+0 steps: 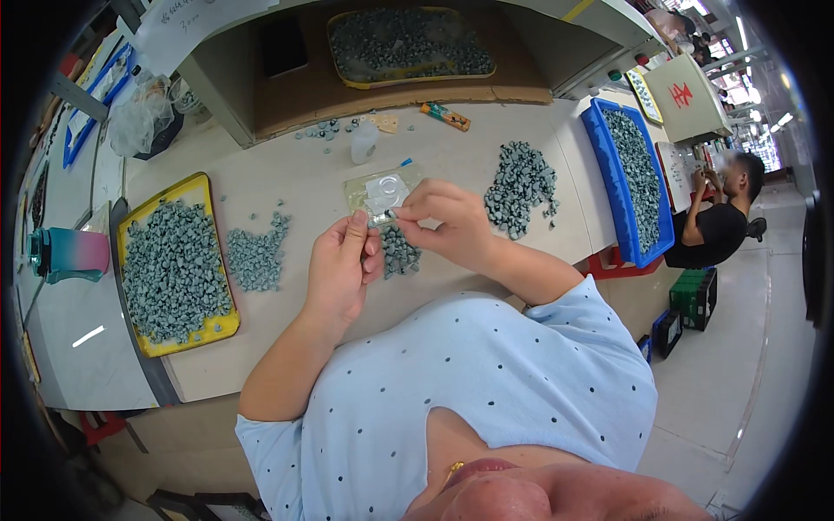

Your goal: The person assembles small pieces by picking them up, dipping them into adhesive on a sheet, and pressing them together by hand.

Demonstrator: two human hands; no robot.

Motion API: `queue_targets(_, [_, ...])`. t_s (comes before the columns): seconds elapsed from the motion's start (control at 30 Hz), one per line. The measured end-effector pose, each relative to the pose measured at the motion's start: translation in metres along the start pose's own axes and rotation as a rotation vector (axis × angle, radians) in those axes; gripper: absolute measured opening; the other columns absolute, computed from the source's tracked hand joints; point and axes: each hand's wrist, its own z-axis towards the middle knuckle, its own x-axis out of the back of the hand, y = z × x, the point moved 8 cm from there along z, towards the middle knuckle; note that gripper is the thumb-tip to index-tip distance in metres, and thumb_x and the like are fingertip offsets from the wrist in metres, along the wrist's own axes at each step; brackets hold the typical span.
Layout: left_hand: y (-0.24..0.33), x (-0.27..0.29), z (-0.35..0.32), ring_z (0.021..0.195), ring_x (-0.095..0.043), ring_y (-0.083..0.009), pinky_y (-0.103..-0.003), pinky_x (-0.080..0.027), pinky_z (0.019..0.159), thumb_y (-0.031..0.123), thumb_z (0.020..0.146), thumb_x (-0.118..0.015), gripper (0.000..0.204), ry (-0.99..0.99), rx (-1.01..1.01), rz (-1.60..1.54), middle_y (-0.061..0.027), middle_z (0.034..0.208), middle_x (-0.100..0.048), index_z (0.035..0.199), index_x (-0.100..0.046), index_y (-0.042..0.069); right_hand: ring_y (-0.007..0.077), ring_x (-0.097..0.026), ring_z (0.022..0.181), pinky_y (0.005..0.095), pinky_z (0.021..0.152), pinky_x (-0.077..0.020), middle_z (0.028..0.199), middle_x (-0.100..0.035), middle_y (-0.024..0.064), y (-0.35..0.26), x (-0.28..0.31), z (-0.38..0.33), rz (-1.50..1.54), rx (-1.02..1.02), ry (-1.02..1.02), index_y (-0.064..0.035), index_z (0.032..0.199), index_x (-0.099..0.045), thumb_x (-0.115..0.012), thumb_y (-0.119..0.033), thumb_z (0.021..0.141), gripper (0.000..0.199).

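Note:
My right hand (452, 221) is closed in a pinch, with a small dark grey-green piece (390, 214) at its fingertips. Just to its left, my left hand (341, 267) is closed too, thumb raised against curled fingers; what it holds, if anything, is too small to make out. Both hands meet over the near edge of a flat, yellowish see-through pad (358, 193) with a white round-marked patch on it. Below the fingertips lies a small heap of grey-green pieces (400, 253), partly hidden by my hands.
Loose heaps of similar pieces lie left (258, 252) and right (521, 187). A yellow tray (228, 323) and blue bin (598, 165) hold more. Behind the pad stand a small whitish bottle (364, 143) and a shelf (391, 103). A tumbler (76, 253) sits far left; a person (717, 213) sits at right.

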Motion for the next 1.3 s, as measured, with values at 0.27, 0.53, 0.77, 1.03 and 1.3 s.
queue_targets(0.27, [0.000, -0.003, 0.000, 0.049, -0.036, -0.0069, -0.021, -0.029, 0.042, 0.029, 0.095, -0.047, 0.030, -0.012, -0.027, 0.008, 0.0008, 0.064, -0.043, 0.080, -0.046, 0.004, 0.0214, -0.057, 0.064, 0.0301, 0.053, -0.0456, 0.075, -0.059, 0.0081, -0.022, -0.008, -0.004, -0.214, 0.362, 0.034, 0.0014, 0.080, -0.062, -0.071, 0.007, 0.064, 0.019])
queue_targets(0.53, [0.003, 0.000, -0.002, 0.048, -0.033, -0.0071, -0.022, -0.027, 0.042, 0.029, 0.096, -0.044, 0.032, 0.043, -0.039, 0.038, 0.0025, 0.060, -0.036, 0.073, -0.041, 0.007, 0.0216, -0.057, 0.063, 0.0303, 0.053, -0.0458, 0.076, -0.059, 0.0087, -0.023, -0.009, -0.003, -0.232, 0.383, 0.050, 0.0018, 0.082, -0.062, -0.071, 0.006, 0.065, 0.020])
queue_targets(0.77, [0.002, 0.005, -0.003, 0.044, -0.029, -0.0076, -0.024, -0.023, 0.040, 0.023, 0.095, -0.044, 0.032, 0.079, -0.004, 0.086, 0.0039, 0.054, -0.031, 0.067, -0.039, 0.009, 0.0221, -0.058, 0.067, 0.0304, 0.056, -0.0470, 0.079, -0.059, 0.0096, -0.030, -0.016, -0.006, -0.270, 0.457, -0.027, 0.0026, 0.083, -0.064, -0.073, 0.002, 0.061, 0.024])
queue_targets(1.03, [0.003, 0.006, -0.004, 0.044, -0.030, -0.0074, -0.023, -0.023, 0.040, 0.023, 0.094, -0.047, 0.033, 0.084, -0.026, 0.080, 0.0035, 0.054, -0.034, 0.066, -0.042, 0.008, 0.0227, -0.058, 0.068, 0.0313, 0.057, -0.0476, 0.080, -0.058, 0.0104, -0.035, -0.023, -0.009, -0.337, 0.534, -0.024, 0.0047, 0.079, -0.063, -0.073, 0.001, 0.057, 0.025])
queue_targets(1.3, [0.007, 0.001, -0.010, 0.049, -0.032, -0.0030, -0.021, -0.025, 0.043, 0.023, 0.096, -0.046, 0.032, 0.084, -0.193, 0.082, 0.0051, 0.058, -0.038, 0.069, -0.047, 0.006, 0.0242, -0.057, 0.070, 0.0323, 0.058, -0.0474, 0.081, -0.056, 0.0106, -0.037, -0.029, -0.013, -0.332, 0.535, 0.013, 0.0038, 0.079, -0.061, -0.072, -0.001, 0.059, 0.024])
